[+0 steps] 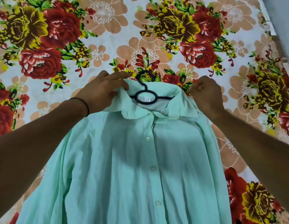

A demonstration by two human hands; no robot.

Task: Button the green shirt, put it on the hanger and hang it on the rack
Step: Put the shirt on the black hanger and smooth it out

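1. The bed (108, 38), covered in a floral sheet, filled the view and carried everything; the rack was not in view.
2. The green shirt (124, 167) lay front-up on the bed, its collar (176, 94) at the far end.
3. The left hand (100, 92) gripped the collar's left side with curled fingers. The right hand (205, 92) pinched the fabric at the right shoulder, fingers tightly curled.
4. The black hanger (136, 97) sat inside the neck opening, its hook poking out past the collar onto the sheet.
5. The 3 visible buttons (147, 138) looked fastened, though the top collar button seemed open.
6. Judged from this, buttoning was done and the step in hand was seating the shirt on the hanger. The next move likely called for settling both shoulders evenly, then lifting by the hook.
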